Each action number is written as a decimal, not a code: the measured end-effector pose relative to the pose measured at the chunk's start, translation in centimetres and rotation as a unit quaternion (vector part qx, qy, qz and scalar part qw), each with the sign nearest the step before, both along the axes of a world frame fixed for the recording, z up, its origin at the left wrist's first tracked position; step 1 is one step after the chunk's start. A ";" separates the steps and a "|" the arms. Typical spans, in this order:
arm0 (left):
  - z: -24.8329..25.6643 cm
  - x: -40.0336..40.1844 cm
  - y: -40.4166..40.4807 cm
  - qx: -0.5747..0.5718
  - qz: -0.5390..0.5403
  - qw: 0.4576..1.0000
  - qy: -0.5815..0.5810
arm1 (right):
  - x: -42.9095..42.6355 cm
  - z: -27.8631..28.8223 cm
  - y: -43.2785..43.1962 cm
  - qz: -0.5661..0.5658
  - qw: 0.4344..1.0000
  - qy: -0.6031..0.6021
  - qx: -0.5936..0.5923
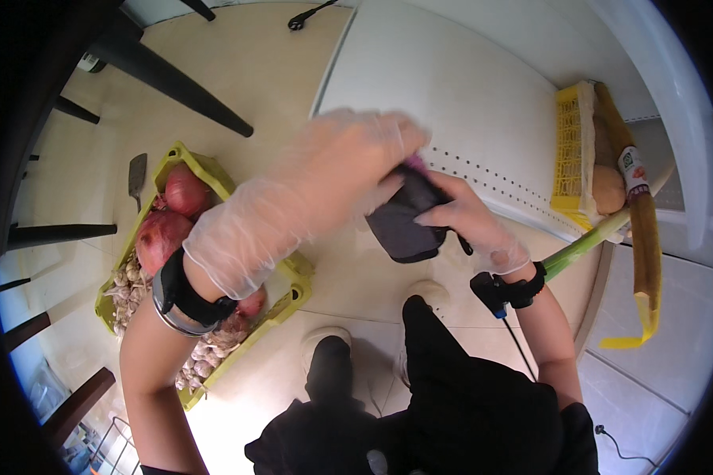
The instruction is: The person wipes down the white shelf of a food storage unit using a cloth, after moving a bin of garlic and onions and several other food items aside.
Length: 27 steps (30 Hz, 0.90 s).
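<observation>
Both my hands are in thin clear plastic gloves and meet at a dark grey fabric pouch (407,219) with some purple at its top. My right hand (475,219) grips the pouch's side, the thumb across its front. Over the pouch's upper end reaches my left hand (362,154), blurred, its fingers curled near the purple part; whether it pinches the pouch is unclear. Beneath my left forearm stands a yellow-green plastic crate (300,276) of red onions (184,190) and garlic bulbs (199,362).
A white perforated shelf (439,89) lies ahead. On it at the right are a yellow basket (567,148) with root vegetables, a wrapped long brown root vegetable (644,237) and a green leek stalk (588,240). Dark furniture legs (178,77) and a spatula (137,175) are at the left.
</observation>
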<state>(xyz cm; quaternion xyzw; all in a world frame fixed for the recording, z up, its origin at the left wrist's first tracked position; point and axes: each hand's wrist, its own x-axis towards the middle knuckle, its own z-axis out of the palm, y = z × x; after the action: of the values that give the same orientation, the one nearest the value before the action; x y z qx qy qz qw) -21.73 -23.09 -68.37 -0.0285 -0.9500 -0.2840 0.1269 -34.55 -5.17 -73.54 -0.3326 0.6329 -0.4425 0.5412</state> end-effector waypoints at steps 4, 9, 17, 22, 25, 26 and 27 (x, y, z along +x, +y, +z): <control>-0.9 -2.4 -0.8 0.042 0.119 0.986 0.106 | -0.7 2.0 3.3 -0.197 0.971 -0.129 0.031; -7.1 -4.2 2.6 -0.031 0.083 0.996 -0.014 | -2.7 0.6 8.1 -0.370 0.916 -0.155 -0.017; -11.6 -7.3 5.3 -0.248 0.024 0.968 0.025 | -4.8 2.5 11.4 -0.509 0.826 -0.203 -0.131; -11.3 -7.6 5.2 -0.283 -0.035 0.958 0.031 | -5.3 2.6 12.8 -0.536 0.821 -0.176 -0.089; -10.9 -7.1 5.5 -0.170 0.034 0.983 0.062 | -5.6 2.1 12.8 -0.514 0.827 -0.193 -0.118; -10.8 -6.8 5.4 -0.173 0.034 0.983 0.061 | -5.6 2.0 12.5 -0.514 0.827 -0.196 -0.119; -10.6 -6.3 5.2 0.011 0.138 0.990 0.036 | -5.5 1.8 12.2 -0.522 0.817 -0.210 -0.123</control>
<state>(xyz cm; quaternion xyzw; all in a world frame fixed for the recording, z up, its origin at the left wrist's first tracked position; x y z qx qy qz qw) -28.01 -17.87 -79.01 0.0937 -0.9363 -0.2734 0.1997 -40.06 7.01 -71.70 0.0851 0.5228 -0.7919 0.3038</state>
